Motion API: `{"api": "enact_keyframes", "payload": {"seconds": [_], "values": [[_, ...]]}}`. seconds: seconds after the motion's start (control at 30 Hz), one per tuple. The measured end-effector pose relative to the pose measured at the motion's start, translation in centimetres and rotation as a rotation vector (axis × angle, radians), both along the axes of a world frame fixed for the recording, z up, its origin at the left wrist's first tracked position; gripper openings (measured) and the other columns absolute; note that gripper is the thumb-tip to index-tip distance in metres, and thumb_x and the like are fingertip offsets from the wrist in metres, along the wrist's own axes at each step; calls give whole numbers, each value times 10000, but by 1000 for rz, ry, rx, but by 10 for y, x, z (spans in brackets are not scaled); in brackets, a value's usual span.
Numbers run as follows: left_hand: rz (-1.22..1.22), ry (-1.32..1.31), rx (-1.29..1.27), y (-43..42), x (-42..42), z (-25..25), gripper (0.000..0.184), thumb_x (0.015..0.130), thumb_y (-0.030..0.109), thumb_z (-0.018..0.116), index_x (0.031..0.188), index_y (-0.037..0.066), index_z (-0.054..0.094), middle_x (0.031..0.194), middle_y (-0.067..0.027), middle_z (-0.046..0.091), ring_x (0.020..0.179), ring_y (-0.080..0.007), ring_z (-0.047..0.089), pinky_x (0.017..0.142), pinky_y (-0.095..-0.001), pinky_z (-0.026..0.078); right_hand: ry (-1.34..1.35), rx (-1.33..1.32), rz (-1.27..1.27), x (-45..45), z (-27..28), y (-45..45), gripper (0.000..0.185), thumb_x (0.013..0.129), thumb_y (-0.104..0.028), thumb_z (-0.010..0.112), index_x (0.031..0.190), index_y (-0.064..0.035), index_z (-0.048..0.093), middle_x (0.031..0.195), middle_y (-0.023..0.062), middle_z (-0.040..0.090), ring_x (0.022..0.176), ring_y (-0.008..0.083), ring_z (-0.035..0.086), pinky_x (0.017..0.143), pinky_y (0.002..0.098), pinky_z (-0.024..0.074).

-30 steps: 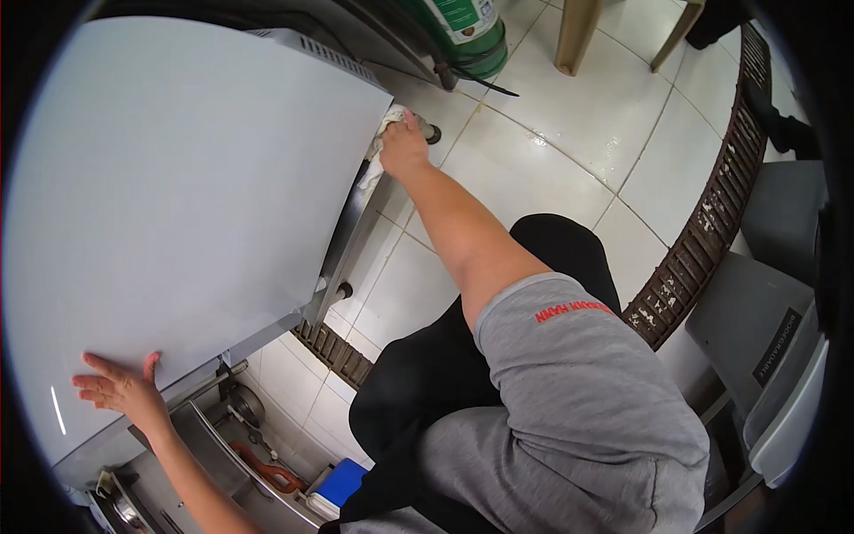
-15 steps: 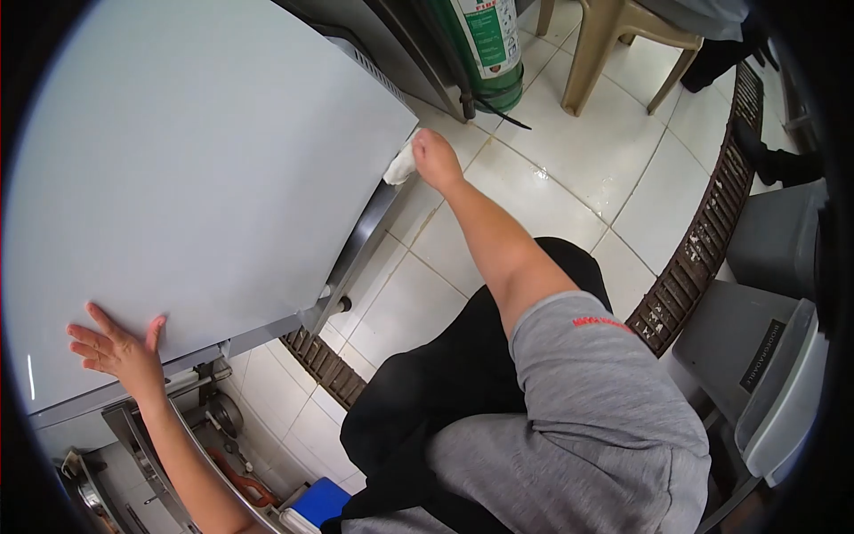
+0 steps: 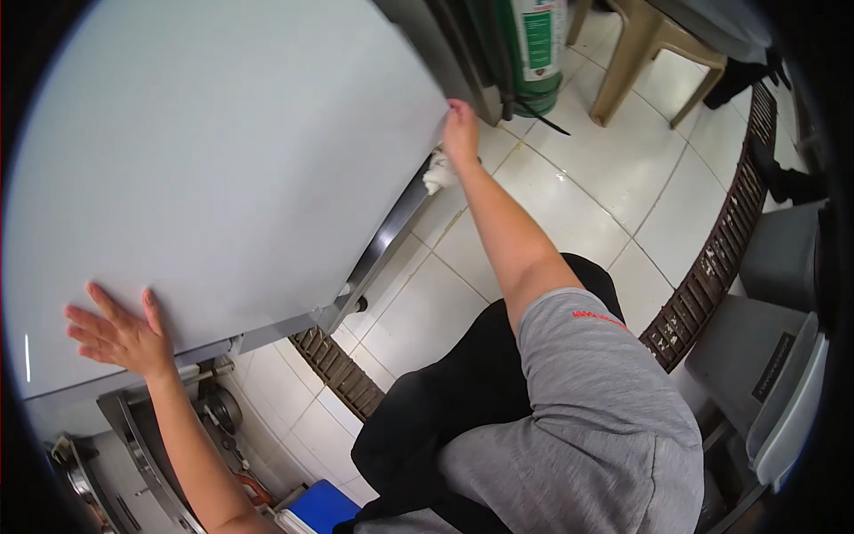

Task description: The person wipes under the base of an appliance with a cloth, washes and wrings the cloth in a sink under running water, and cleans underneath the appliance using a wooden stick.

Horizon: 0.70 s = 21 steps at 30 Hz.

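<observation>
My left hand [image 3: 120, 334] lies flat with spread fingers on a large smooth white panel [image 3: 222, 178], near its lower left edge. At the panel's far right corner, my right hand [image 3: 460, 138] is closed over the edge. A crumpled white cloth [image 3: 438, 173] hangs from under that hand. The fingertips of the right hand are partly hidden. Below the panel's right side runs a metal rail [image 3: 387, 233], with a dark gap between them.
A green fire extinguisher [image 3: 538, 62] and a beige plastic stool [image 3: 654, 44] stand beyond the panel. Grey bins [image 3: 743, 343] line the right side, beside a rusty floor grate [image 3: 703, 267]. Pans [image 3: 221, 409] and a blue-lidded box [image 3: 320, 505] are below left.
My right hand has moved up and outward along the panel's edge, and more of the cloth shows beneath it. My left hand stays flat on the panel. The view has shifted slightly.
</observation>
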State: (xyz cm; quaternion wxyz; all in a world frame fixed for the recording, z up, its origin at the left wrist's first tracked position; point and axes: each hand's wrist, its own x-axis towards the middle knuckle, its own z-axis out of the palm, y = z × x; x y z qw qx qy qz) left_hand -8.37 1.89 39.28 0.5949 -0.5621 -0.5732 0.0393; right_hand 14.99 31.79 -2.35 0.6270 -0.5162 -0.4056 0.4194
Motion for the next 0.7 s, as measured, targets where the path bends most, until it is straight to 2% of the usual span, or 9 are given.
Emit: {"api": "enact_keyframes", "payload": {"seconds": [0.13,0.3,0.43,0.53,0.63,0.7], "values": [[-12,-13,28,1,-3,-2,732,833,673,394,1401,214,349,1505,-131,134,1404,-268,-36,1087,-417,-107,-152,-19,-102,-5,11,5,228,887,-167,394,928,8,533,948,223,555,916,370,521,831,431,398],[19,-6,26,-9,-15,-4,741,816,693,398,1381,214,388,1497,-118,178,1405,-260,-11,1093,-381,-111,-97,-13,-255,-26,22,-2,225,870,-170,390,940,22,485,986,212,520,955,362,485,869,414,363],[-22,7,21,-5,-21,-5,762,809,698,407,1379,192,392,1497,-127,174,1404,-264,-9,1094,-379,-105,-138,4,-192,-16,10,-5,237,881,-183,388,942,23,488,986,207,518,952,363,485,864,411,367],[-42,-36,1,-7,-21,-6,748,805,694,427,1379,214,395,1495,-135,174,1402,-276,-10,1093,-393,-76,-189,11,-24,2,2,-4,269,907,-227,390,946,20,492,971,209,538,929,359,508,843,403,389],[-56,-41,17,-7,-24,-5,733,798,693,447,1377,247,395,1490,-131,188,1399,-290,1,1090,-409,-44,-215,70,114,17,-4,6,283,903,-239,390,951,20,492,974,215,548,920,361,515,843,402,392],[-31,119,22,-7,-24,-4,731,813,623,512,1391,199,369,1488,-174,163,1373,-321,138,1070,-420,136,-221,49,114,17,2,7,290,897,-240,391,952,26,491,987,221,545,927,363,511,849,401,389]]}}
